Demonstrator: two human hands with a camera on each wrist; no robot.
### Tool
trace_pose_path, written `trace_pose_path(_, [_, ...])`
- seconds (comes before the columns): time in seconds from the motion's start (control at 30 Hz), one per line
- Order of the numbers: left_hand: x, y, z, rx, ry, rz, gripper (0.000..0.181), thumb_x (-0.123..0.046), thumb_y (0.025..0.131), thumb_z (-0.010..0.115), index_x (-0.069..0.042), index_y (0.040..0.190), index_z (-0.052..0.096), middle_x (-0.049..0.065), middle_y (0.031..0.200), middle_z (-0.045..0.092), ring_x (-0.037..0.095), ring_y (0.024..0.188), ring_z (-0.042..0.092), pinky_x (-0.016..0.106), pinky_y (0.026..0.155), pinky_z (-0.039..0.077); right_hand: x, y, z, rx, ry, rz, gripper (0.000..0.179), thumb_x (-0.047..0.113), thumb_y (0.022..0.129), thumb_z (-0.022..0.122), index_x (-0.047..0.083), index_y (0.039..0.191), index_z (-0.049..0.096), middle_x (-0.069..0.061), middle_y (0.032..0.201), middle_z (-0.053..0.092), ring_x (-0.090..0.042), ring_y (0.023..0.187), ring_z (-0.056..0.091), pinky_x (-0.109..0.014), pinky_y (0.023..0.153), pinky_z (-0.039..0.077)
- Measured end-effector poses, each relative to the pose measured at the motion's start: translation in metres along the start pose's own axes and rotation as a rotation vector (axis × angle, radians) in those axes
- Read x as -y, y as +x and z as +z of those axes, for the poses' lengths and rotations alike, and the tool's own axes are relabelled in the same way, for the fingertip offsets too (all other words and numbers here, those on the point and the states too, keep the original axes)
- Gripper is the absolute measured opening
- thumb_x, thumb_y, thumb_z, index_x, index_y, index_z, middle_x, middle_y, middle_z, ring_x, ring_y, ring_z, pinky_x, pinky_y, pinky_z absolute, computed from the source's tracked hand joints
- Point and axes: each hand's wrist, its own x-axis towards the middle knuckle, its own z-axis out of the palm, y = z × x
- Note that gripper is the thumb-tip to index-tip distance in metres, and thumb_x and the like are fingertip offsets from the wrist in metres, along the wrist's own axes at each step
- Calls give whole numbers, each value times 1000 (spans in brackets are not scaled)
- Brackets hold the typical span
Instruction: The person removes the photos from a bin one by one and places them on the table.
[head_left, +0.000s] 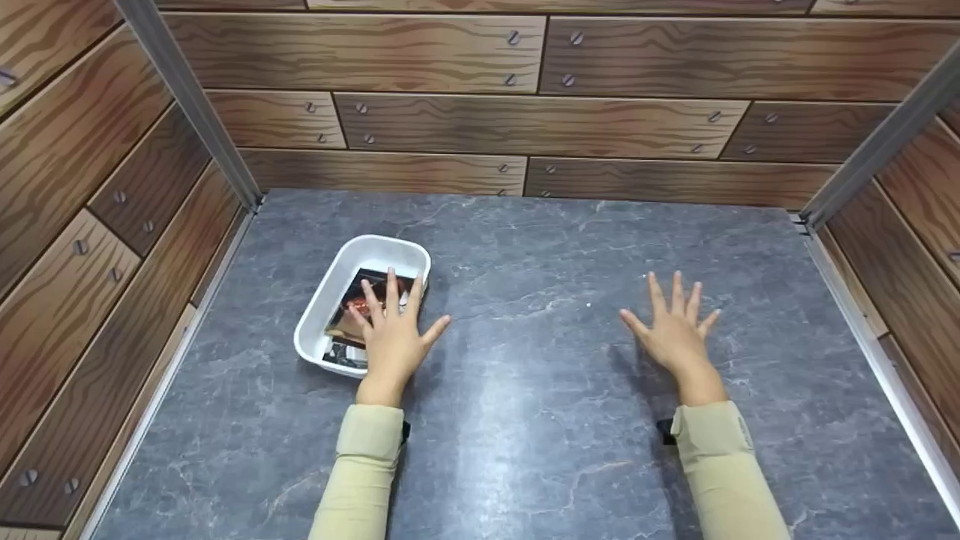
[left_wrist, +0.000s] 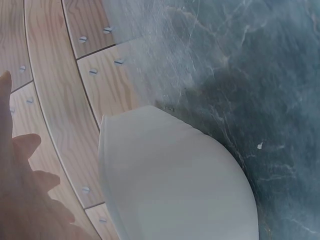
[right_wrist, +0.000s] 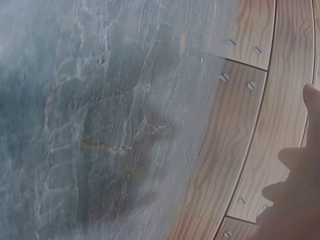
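A white rectangular plastic tub (head_left: 315, 319) stands at the left of the dark marbled table. Inside lie flat items with dark printed pictures (head_left: 346, 319), partly covered by my left hand (head_left: 394, 341). That hand hovers over the tub's right side, fingers spread wide and holding nothing. In the left wrist view, the outer wall of the tub (left_wrist: 175, 175) fills the lower middle, with the fingers (left_wrist: 30, 190) at the left edge. My right hand (head_left: 675, 337) is over the table on the right, fingers spread, nothing in it. Its fingers (right_wrist: 295, 175) show at the right of the right wrist view.
Wood-plank-patterned panels (head_left: 450, 124) wall the table at the back and both sides. Grey metal posts (head_left: 191, 97) stand at the back corners. A small white speck (head_left: 589, 305) lies on the marbled table (head_left: 510, 247) between the hands.
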Motion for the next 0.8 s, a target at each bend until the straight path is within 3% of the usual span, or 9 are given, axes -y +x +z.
trace_pose_path(0.57, [7,6,-7,47,-36,-37,81,-63,88,55,-28,154,25,14,163,3,46,144,-13,73,111,-7,5,6,-3,20,-4,14,91,66,93,40,16,156,-3,-25,157,-19,-49,139,-25,-76,100,-21])
trace_pose_path(0.8, [29,16,-20,35,-39,-40,79,-62,90,52,-26,155,23,18,162,7,52,143,-4,77,109,4,36,24,2,-16,35,-18,90,63,94,41,15,156,-2,-24,158,-17,-47,141,-24,-74,104,-19])
